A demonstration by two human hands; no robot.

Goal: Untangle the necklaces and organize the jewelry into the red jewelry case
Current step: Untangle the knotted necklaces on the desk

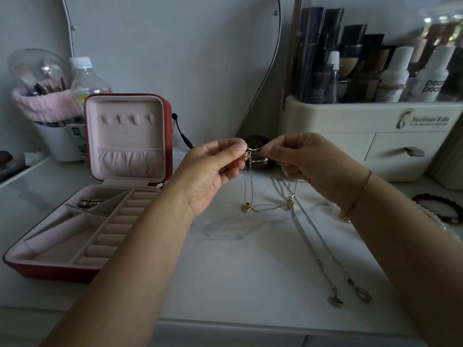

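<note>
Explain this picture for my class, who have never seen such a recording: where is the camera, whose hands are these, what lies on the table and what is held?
There is no machine here: a person works with bare hands, and the single camera sits on their head, looking forward and down. So the left hand and right hand enter from the bottom. Both pinch the top of one thin necklace, near its clasp; its chain hangs down and its gold pendant seems to reach the white table. More necklaces lie on the table below the right hand, some crossing each other. On the left stands the red jewelry case, open with its lid upright; a beaded piece lies in one back compartment. Behind, a cream organizer holds cosmetics bottles.
</note>
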